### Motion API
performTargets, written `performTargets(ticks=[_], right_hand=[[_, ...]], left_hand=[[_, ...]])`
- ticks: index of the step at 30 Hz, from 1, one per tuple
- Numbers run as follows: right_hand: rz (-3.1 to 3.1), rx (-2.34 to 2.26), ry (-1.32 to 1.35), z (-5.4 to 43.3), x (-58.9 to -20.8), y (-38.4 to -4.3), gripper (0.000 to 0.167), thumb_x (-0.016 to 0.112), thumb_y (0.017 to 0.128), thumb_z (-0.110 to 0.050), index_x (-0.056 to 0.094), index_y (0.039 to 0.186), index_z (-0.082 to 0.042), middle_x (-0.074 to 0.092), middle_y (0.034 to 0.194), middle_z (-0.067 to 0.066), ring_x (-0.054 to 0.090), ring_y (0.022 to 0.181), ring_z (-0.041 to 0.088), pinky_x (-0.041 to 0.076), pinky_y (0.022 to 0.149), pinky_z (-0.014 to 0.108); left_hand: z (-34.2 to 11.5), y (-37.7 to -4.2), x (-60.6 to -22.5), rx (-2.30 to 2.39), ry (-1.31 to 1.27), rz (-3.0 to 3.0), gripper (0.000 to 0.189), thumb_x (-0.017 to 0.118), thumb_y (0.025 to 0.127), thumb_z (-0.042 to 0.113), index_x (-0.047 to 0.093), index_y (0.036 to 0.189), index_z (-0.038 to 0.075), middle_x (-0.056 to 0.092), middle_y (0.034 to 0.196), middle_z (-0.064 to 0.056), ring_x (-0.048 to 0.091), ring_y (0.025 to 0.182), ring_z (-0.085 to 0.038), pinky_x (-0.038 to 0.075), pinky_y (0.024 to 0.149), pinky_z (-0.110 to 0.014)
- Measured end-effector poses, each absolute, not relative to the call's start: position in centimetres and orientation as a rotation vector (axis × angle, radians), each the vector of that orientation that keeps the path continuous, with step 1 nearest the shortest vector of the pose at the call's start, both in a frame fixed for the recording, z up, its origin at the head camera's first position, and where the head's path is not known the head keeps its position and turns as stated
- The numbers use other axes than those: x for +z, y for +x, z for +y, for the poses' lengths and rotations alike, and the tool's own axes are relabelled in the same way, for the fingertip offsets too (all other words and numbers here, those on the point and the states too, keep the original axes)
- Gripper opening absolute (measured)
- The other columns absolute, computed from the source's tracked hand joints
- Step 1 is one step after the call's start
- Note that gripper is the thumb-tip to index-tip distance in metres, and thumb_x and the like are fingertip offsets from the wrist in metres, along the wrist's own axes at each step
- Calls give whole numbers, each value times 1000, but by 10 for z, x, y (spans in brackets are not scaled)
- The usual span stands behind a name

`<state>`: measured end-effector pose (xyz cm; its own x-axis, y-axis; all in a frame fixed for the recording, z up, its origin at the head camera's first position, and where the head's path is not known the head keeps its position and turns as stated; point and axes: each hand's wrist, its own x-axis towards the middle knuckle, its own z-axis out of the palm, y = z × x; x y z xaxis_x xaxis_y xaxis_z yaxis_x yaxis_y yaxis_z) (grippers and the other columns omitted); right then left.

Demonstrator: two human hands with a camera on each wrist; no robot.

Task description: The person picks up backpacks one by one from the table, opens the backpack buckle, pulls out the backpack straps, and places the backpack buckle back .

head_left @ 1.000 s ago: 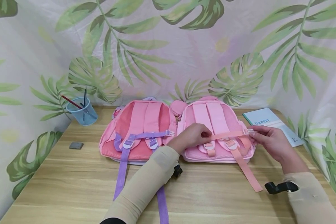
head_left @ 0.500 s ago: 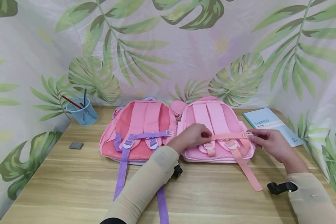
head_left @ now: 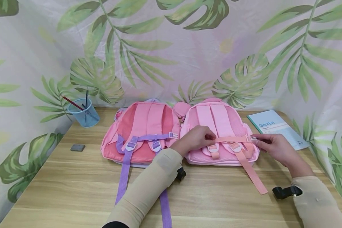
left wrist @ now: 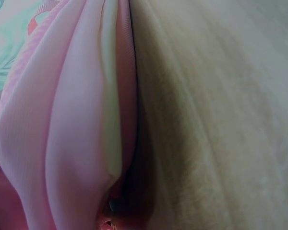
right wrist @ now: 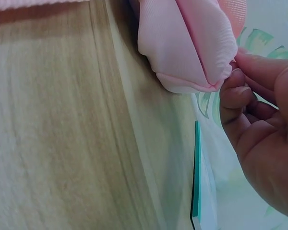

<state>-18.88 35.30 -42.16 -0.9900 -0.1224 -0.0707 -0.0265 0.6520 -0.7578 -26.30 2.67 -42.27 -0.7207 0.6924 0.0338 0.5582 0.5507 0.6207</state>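
A light pink backpack [head_left: 221, 118] lies with its shoulder straps facing up. Across its lower part runs a peach webbing strap [head_left: 231, 139], stretched nearly level between both hands. The left hand [head_left: 196, 137] pinches the strap near its left end, over the pack's left side. At the other end, the right hand [head_left: 276, 147] holds a white plastic buckle [head_left: 253, 138] between thumb and fingers, partly hidden by the fingertips. In the right wrist view that hand [right wrist: 269, 115] is curled right beside the pack's side pocket [right wrist: 182, 43]. A loose peach strap end [head_left: 252, 174] trails onto the table.
Left of it lies a coral pink backpack [head_left: 141, 117] with purple straps [head_left: 125, 171] hanging toward the front. A blue pen cup [head_left: 86, 117] and a small grey block [head_left: 77, 148] are on the left. A Gambit notebook [head_left: 276, 126] lies back right on the wooden table [head_left: 216, 196].
The right hand and the buckle have moved slightly down, and the strap's right end has lowered until it lies almost level. The left hand has stayed in place.
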Motion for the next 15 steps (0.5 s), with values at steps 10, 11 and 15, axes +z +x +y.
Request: performTargets(ticks=[10,11,15], right_hand=[[2735,-1268,-116,357,-422,-187,45,66,109,-23,64,143,6,76,122,11,65,86,-1,60,76,21],[2734,-1266,-120,357,-421,-187,45,66,109,-23,64,144,6,76,120,9,66,86,0,59,76,22],[2740,-1233,-122,358,-417,-187,46,65,110,-24,63,145,6,76,114,5,66,85,3,59,75,23]], left_hand=[[24,-264,-418,966,996,2513,21,75,103,19,80,120,9,77,115,-5,68,106,-15,53,101,-27],[23,-265,-417,976,981,2504,21,75,103,20,80,121,9,77,115,-5,67,105,-14,53,100,-27],[21,-266,-413,1026,928,2482,24,74,104,21,78,125,11,78,116,-3,66,105,-13,53,102,-29]])
